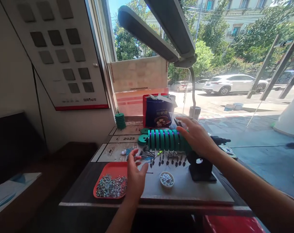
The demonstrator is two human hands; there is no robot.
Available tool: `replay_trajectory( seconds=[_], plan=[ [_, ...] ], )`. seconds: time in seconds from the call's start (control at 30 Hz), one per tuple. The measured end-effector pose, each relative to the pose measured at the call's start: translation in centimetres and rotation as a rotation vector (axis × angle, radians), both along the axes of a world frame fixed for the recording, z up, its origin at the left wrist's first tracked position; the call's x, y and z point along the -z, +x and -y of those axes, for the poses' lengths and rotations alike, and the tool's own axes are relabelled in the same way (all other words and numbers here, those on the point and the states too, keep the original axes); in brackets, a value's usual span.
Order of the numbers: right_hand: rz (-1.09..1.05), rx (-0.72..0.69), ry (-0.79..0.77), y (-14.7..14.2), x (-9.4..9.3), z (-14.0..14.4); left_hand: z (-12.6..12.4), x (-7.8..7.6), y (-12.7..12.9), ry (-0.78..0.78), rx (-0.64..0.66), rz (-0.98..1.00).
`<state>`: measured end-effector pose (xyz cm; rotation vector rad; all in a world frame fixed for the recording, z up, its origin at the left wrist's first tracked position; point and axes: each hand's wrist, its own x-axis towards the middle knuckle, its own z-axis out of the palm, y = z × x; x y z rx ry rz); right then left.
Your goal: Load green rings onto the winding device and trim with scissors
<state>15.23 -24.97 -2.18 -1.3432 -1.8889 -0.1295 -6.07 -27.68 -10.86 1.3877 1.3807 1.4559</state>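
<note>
**A:** Right hand [197, 137] is draped over the far end of that row of green discs [167, 139], palm down, fingers spread across the top. It's a loose, wide grip, resting on the stack more than clamping it.

**B:** And the discs sit threaded side by side on a purple rod [161, 131], horizontal, carried by the black stand [200, 166] on the surface [197, 191]. I'd say the hand is there to steady the row against the stand.

**A:** Left hand [135, 174] hovers lower down, fingers half curled, nothing in it that I can see. It hangs just beside the orange tray [108, 171] with its heap of small silver screws [111, 187].

**B:** Handy spot, that. The little white bowl [166, 179] of metal beads is also close, and a line of small dark pieces [167, 160] lies under the discs, all within easy reach.

**A:** Spare green discs are stacked [120, 120] back by the window, well out of the way.

**B:** Any writing? "2025" reads clearly on the printed sheet [128, 138]. The blue bag [158, 113] carries a cartoon figure and characters too blurred to read, and the wall board's [64, 55] bottom line too.
</note>
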Motion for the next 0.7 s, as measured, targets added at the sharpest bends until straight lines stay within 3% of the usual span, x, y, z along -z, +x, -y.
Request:
replay_trajectory(
  seconds=[0.03, 0.1, 0.13, 0.23, 0.33, 0.5, 0.7],
  plan=[
    [-0.105, 0.039, 0.056, 0.0, 0.7, 1.3, -0.9, 0.2, -0.3, -0.057, 0.062, 0.023],
    [-0.523, 0.061, 0.132, -0.2, 3.2, 4.4, -2.2, 0.6, -0.4, -0.157, 0.194, 0.054],
    [-0.662, 0.059, 0.048, -0.5, 4.9, 6.0, -2.6, 0.8, -0.3, -0.201, 0.258, 0.067],
    [-0.804, 0.063, -0.339, -1.4, 10.3, 9.2, -3.0, 1.4, 0.3, -0.285, 0.385, 0.099],
    [-0.859, 0.022, -0.530, -2.3, 13.5, 9.4, -3.2, 1.9, 0.6, -0.334, 0.458, 0.118],
    [-1.131, -0.055, -0.674, -3.3, 13.3, 6.9, -3.5, 2.3, 0.7, -0.339, 0.474, 0.124],
    [-1.152, -0.092, -0.693, -3.2, 12.5, 6.4, -3.3, 1.9, 0.3, -0.310, 0.490, 0.071]
  ],
)
